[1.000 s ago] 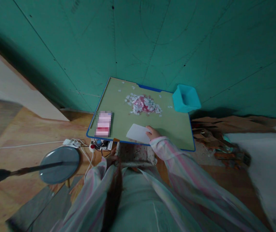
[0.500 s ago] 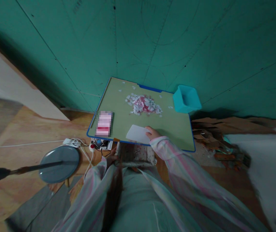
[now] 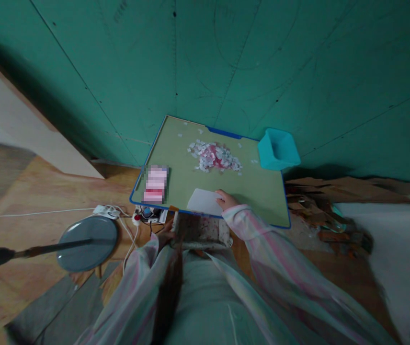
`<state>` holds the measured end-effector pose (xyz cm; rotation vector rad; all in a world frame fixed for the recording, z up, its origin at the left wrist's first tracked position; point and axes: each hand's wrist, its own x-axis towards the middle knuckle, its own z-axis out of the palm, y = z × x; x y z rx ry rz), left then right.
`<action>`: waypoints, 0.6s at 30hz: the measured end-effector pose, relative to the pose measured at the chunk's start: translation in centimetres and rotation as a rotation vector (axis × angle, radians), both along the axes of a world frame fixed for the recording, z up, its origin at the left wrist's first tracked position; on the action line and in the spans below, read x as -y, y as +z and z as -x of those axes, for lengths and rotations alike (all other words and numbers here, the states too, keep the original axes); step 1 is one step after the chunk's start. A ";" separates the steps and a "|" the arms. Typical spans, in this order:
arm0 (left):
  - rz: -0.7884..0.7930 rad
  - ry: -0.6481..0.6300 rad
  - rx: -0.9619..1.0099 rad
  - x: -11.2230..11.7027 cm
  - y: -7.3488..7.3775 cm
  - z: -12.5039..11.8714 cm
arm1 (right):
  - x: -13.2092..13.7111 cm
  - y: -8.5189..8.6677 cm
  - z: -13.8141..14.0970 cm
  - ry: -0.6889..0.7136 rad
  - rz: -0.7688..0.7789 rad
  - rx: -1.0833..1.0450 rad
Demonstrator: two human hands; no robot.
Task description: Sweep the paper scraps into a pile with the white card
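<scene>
My right hand [image 3: 226,200] rests on the near part of a small green table with a blue rim [image 3: 266,191], its fingers closed on the right edge of a white card [image 3: 204,201] lying flat. My left hand [image 3: 165,236] is below the table's front edge, gripping the rim of a patterned container [image 3: 200,232] held at my lap. A heap of small white and pink paper bits [image 3: 215,156] lies in the table's far half. A pink-and-white pack [image 3: 155,183] lies at the table's left edge.
A teal bin [image 3: 278,148] stands at the table's far right corner. A lamp's round grey base [image 3: 86,242] and a power strip with white cables [image 3: 146,214] lie on the wooden floor at left. Cardboard scraps [image 3: 320,211] are piled at right. A green wall stands behind.
Almost nothing has moved. The view has shifted slightly and my right hand stays on the white card.
</scene>
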<state>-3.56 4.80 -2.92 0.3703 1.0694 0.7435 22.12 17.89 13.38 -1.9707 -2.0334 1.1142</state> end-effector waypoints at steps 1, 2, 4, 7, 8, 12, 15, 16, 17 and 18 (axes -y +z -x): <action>0.012 0.013 -0.001 0.0 0.1 0.0 | 0.0 0.1 0.1 0.002 0.003 0.006; 0.022 0.025 0.001 0.1 0.1 0.0 | 0.1 0.3 0.1 0.006 0.005 0.010; 0.034 0.045 0.009 0.2 0.2 0.0 | 0.2 0.6 0.3 0.015 0.006 0.022; 0.040 0.062 0.016 0.3 0.2 0.0 | 0.4 1.0 0.4 0.036 0.003 0.047; 0.041 0.061 0.015 0.3 0.2 0.0 | 0.5 1.0 0.5 0.044 0.000 0.057; 0.054 0.051 0.033 0.2 0.6 -0.2 | 0.8 0.9 0.4 0.077 -0.016 0.083; 0.046 0.039 0.067 0.2 1.0 -0.3 | 1.1 0.9 0.2 0.101 -0.028 0.101; 0.037 0.032 0.067 0.1 1.1 -0.3 | 1.3 1.0 0.1 0.110 -0.036 0.109; 0.026 0.025 0.058 0.1 1.2 -0.3 | 1.6 1.1 0.1 0.121 -0.048 0.115; 0.016 0.021 0.041 0.1 1.2 -0.3 | 1.9 1.1 0.0 0.136 -0.066 0.120</action>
